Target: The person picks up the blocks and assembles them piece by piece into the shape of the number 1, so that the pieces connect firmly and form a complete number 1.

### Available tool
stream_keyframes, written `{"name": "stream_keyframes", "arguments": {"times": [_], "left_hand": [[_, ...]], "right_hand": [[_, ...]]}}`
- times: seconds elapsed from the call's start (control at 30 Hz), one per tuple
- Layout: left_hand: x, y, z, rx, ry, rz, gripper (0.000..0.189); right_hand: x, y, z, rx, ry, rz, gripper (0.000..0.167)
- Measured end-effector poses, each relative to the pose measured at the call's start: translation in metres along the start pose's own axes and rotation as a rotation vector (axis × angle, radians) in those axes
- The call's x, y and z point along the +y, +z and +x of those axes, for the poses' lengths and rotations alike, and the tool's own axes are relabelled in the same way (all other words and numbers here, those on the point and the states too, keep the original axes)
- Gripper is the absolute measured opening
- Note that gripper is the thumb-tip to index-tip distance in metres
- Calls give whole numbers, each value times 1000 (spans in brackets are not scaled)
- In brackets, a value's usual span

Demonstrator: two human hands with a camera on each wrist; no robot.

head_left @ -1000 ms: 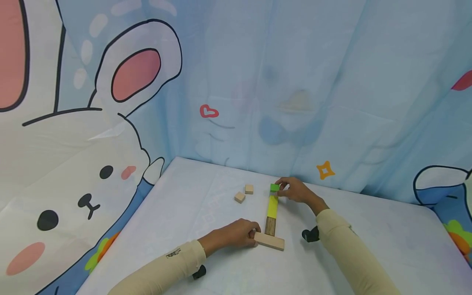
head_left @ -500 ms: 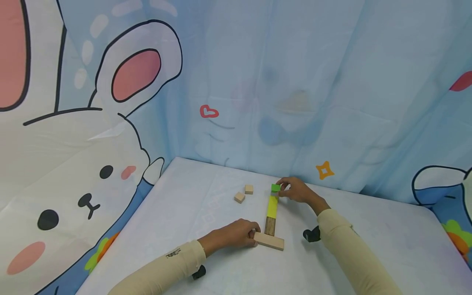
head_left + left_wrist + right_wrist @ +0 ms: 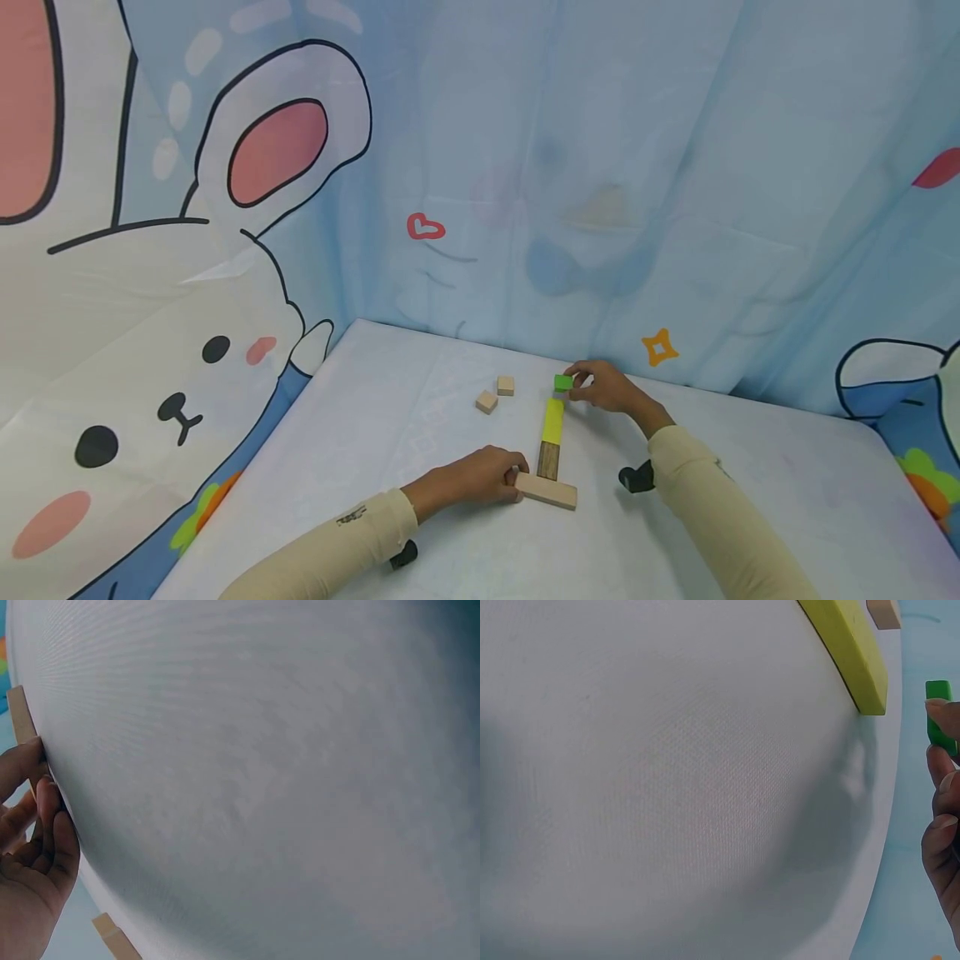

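Observation:
In the head view my left hand (image 3: pixel 483 475) pinches the left end of a long plain wooden block (image 3: pixel 546 491) lying crosswise. Thumb and fingers close on that block in the left wrist view too. Behind it a brown-grained block (image 3: pixel 549 461) and a yellow block (image 3: pixel 552 422) run end to end, away from me. My right hand (image 3: pixel 606 387) holds a small green block (image 3: pixel 563 382) just past the yellow one's far end. Thumb and a finger pinch the green block (image 3: pixel 938 724) in the right wrist view, with a gap between it and the yellow block (image 3: pixel 851 656).
Two small plain wooden cubes, a nearer cube (image 3: pixel 487 402) and a farther cube (image 3: pixel 506 386), lie left of the row. The white table (image 3: pixel 420 417) ends at a blue printed curtain (image 3: pixel 480 167) close behind the right hand.
My right hand has shifted slightly right with the green block, which now stands a little off the yellow block's line. The left hand and the plain long block stay nearly still.

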State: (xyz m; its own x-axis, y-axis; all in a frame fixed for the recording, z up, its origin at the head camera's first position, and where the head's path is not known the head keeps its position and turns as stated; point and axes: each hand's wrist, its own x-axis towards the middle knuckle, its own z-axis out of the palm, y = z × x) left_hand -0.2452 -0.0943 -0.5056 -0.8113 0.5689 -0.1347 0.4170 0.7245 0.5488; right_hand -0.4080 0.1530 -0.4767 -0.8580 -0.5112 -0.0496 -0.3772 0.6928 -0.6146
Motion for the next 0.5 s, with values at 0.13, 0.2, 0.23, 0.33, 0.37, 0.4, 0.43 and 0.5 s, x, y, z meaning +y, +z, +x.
{"name": "stream_keyframes", "arguments": {"times": [0.13, 0.2, 0.23, 0.33, 0.37, 0.4, 0.43, 0.5], "left_hand": [[0, 0, 0, 1, -4, 6, 33], [0, 1, 0, 0, -6, 7, 33], [-1, 1, 0, -1, -6, 7, 33], [-1, 1, 0, 1, -6, 7, 33], [-1, 1, 1, 2, -5, 8, 32], [-1, 1, 1, 3, -5, 8, 32], [-1, 1, 1, 4, -4, 9, 32], [-1, 1, 1, 6, -4, 10, 32]], "right_hand": [[2, -1, -1, 1, -9, 5, 39], [4, -1, -1, 5, -9, 7, 39], [4, -1, -2, 5, -12, 7, 40], [6, -1, -2, 11, -5, 6, 40], [7, -1, -3, 12, -6, 2, 40], [7, -1, -3, 11, -10, 1, 40], [7, -1, -3, 11, -11, -4, 41], [7, -1, -3, 16, -2, -7, 40]]}}
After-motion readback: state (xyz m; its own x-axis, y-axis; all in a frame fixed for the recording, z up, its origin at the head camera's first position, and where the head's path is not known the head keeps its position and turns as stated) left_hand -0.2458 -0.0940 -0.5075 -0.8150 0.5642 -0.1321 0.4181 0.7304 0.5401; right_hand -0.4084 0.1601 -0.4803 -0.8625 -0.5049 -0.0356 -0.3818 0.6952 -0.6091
